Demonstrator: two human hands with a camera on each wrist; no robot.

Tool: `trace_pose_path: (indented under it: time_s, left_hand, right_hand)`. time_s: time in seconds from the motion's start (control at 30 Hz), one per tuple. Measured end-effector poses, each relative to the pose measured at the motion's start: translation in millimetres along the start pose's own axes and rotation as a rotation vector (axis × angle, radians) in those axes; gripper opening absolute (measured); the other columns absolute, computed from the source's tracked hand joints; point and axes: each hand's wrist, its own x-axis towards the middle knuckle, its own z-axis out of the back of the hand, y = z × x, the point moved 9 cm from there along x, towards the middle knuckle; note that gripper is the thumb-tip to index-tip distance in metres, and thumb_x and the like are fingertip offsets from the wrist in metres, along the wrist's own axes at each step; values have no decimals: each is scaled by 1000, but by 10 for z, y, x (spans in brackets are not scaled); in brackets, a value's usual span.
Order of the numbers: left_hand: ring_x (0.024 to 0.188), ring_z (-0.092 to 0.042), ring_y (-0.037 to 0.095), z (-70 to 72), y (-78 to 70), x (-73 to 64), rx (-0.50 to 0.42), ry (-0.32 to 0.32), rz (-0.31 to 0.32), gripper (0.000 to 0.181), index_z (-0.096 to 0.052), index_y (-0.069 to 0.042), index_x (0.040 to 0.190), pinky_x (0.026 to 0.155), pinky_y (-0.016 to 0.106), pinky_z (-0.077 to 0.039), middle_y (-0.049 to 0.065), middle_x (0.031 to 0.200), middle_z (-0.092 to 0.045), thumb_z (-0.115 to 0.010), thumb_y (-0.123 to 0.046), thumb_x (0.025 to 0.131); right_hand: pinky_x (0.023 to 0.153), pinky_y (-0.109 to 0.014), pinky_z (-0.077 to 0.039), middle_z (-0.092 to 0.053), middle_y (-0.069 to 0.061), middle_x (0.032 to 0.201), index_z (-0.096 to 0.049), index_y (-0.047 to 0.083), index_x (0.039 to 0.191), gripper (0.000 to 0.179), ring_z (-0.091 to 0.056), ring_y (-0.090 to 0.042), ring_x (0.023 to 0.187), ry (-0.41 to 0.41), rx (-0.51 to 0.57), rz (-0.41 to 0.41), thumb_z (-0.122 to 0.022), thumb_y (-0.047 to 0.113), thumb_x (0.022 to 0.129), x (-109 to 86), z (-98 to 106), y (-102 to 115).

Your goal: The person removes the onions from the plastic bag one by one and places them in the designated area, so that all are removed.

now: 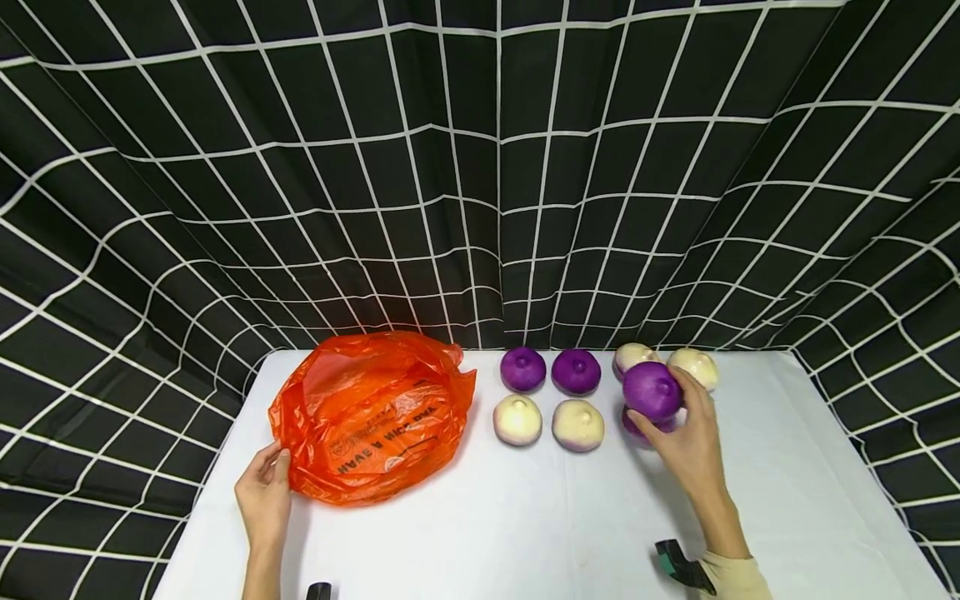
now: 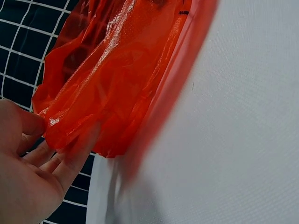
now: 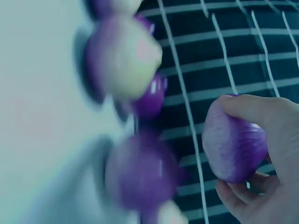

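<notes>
In the head view an orange-red plastic bag (image 1: 390,417) lies with its mouth spread on the left of the table. My left hand (image 1: 264,493) pinches the bag's near left rim; the left wrist view shows thumb and fingers at the thin plastic (image 2: 107,93). My right hand (image 1: 693,433) grips a purple onion (image 1: 651,390), thumb on one side and fingers on the other. The right wrist view has this held onion (image 3: 233,140) raised off the table. Partly hidden beneath it is another purple onion (image 1: 636,423).
Two purple onions (image 1: 522,369) stand in the back row, with two white onions (image 1: 517,419) in front of them. Two more white onions (image 1: 696,368) are at the back right. A black grid-patterned curtain (image 1: 480,183) surrounds the white table (image 1: 525,533).
</notes>
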Motion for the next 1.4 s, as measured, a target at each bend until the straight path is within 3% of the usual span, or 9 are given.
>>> trace_pose_path:
  time_s: [0.1, 0.23, 0.33, 0.53, 0.87, 1.1, 1.17, 1.3, 1.4]
  left_hand:
    - [72, -56, -13, -2, -35, -12, -14, -2, -6, 24, -59, 9, 109, 62, 4, -45, -25, 79, -55, -54, -1, 87]
    - [72, -58, -11, -18, -79, -5, -47, 2, -15, 24, -58, 11, 109, 61, 5, -46, -22, 80, -57, -53, 2, 87]
    - [72, -57, -11, -26, -52, 22, -35, 7, -22, 25, -58, 10, 110, 62, 5, -45, -23, 81, -56, -54, 0, 87]
    - [74, -55, -15, -29, 54, 38, 9, 10, -29, 25, -59, 8, 109, 63, 4, -44, -27, 82, -55, -54, -5, 88]
    - [73, -56, -13, 5, -1, 71, 39, 23, -45, 24, -60, 5, 108, 60, 5, -45, -22, 86, -56, -55, -8, 89]
    - [77, -61, -3, 67, 591, 430, 67, 24, -111, 29, -63, -13, 113, 56, 9, -47, -6, 104, -62, -59, -26, 88]
    - [80, -61, -2, 51, 668, 495, 69, 29, -133, 29, -63, -16, 113, 59, 9, -48, -1, 108, -62, -58, -28, 88]
    - [90, -60, 2, 35, 489, 443, 62, 69, -158, 30, -60, -12, 118, 66, 7, -46, 4, 113, -61, -56, -23, 90]
    - [103, -55, 16, 103, 121, 289, 143, 30, -173, 37, -52, -9, 126, 80, 16, -44, 9, 121, -56, -54, -20, 90]
  right_hand:
    - [84, -32, -32, -45, -16, 128, -42, 7, 132, 85, -43, -30, 107, -47, -68, -53, -84, 8, 58, -64, 293, -257]
    - [95, -41, -31, -44, -24, 127, -40, 1, 132, 85, -41, -40, 111, -64, -167, -95, -82, 6, 58, -142, 532, -585]
    - [96, -54, -29, -44, -29, 125, -39, -4, 131, 84, -40, -48, 112, -11, -218, -119, -82, 10, 60, -220, 520, -792]
    - [89, -60, -32, -43, -35, 122, -35, -8, 132, 83, -41, -52, 109, 95, -234, -200, -78, 22, 69, -352, 417, -1062]
    - [91, -60, -31, -39, -34, 127, -30, -5, 136, 85, -38, -52, 113, 119, -214, -232, -76, 25, 72, -374, 377, -1092]
    - [94, -59, -30, -36, -32, 131, -28, -3, 138, 84, -36, -50, 117, 124, -180, -210, -74, 26, 74, -324, 261, -1019]
    - [94, -59, -30, -37, -31, 130, -28, -3, 138, 84, -36, -50, 117, 117, -177, -213, -75, 25, 74, -320, 266, -1023]
    - [94, -59, -30, -36, -31, 130, -27, -2, 138, 84, -36, -50, 117, 120, -183, -212, -74, 25, 74, -333, 262, -1035]
    - [95, -60, -28, -32, -33, 132, -21, -2, 140, 89, -33, -51, 118, 136, -181, -213, -74, 28, 74, -352, 254, -1033]
